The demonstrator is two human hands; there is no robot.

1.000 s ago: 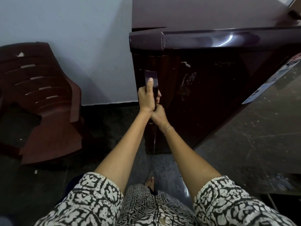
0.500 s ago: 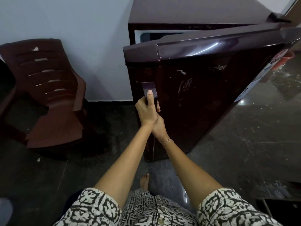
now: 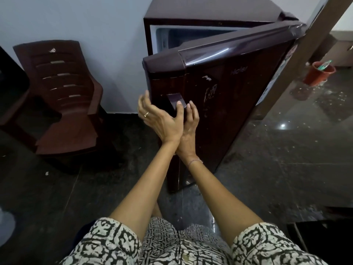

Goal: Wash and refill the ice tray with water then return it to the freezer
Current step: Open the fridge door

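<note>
Left hand (image 3: 159,121) and right hand (image 3: 189,129) — wrists touching, fingers loosely spread

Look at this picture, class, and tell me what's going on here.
A person stands at a small maroon fridge with its door partly open. Both hands are at the door handle, fingers loose: the left hand touches it with the thumb, the right hand beside it grips nothing. The interior shows at the top, but no ice tray is in sight.
</note>
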